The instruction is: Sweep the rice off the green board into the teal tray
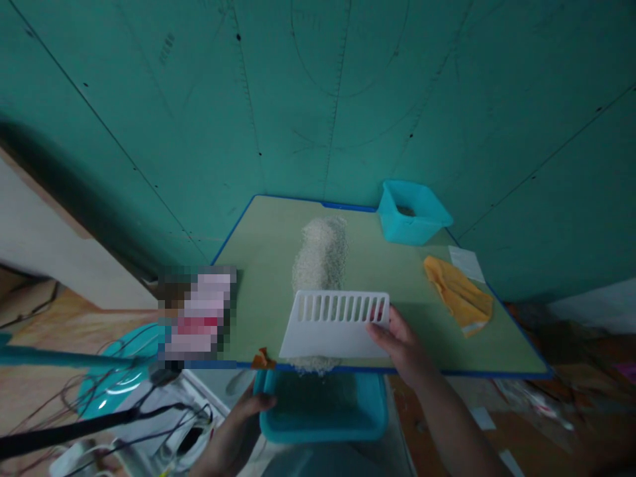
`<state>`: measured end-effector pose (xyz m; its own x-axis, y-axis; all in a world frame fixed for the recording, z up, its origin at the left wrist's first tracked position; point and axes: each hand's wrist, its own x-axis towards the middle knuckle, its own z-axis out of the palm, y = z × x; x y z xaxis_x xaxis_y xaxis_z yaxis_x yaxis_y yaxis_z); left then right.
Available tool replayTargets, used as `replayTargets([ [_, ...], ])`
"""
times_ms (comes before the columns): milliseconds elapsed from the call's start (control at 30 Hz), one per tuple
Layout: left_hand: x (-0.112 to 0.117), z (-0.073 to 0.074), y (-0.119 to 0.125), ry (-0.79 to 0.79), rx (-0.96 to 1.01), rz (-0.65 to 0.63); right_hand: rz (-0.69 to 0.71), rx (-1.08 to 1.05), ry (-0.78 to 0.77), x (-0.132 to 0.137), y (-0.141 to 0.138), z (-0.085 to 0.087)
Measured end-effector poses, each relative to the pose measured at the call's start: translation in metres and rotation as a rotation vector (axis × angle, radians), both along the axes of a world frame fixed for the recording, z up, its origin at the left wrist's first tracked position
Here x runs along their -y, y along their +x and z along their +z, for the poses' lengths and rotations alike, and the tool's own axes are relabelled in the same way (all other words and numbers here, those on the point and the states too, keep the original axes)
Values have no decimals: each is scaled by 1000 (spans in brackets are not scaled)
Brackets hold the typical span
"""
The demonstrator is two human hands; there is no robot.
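My right hand [398, 346] grips the right end of a white plastic plate with a row of slots along its far edge [335, 336], thumb on top. The plate stands tilted on the table near its front edge. Beyond it a heap of small whitish grains [320, 255] stretches away over the table. More grains lie at the table edge in front of the plate, and a few seem to be dropping. Under that edge is a blue plastic basin [322, 434]. My left hand [251, 412] holds the basin's left side, thumb over the rim.
A second blue bin [415, 218] stands at the table's back right corner with something dark inside. An orange cloth [460, 295] and a white sheet [467, 263] lie at the right. An orange-brown scrap [263, 358] sits on the front edge. Cables [199, 414] run at lower left.
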<state>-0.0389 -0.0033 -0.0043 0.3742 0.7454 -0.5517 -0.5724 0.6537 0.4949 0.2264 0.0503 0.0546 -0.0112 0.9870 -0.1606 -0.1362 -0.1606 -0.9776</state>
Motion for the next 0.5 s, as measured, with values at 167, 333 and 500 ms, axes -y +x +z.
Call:
replayTargets([
  [167, -3, -3, 2, 16, -29, 16, 25, 6, -5, 4, 4, -2],
  [333, -2, 0, 3, 26, -38, 24, 41, -22, -16, 11, 4, 1],
  [500, -2, 5, 1, 33, -67, 48, 10, -49, -34, 15, 4, 2],
])
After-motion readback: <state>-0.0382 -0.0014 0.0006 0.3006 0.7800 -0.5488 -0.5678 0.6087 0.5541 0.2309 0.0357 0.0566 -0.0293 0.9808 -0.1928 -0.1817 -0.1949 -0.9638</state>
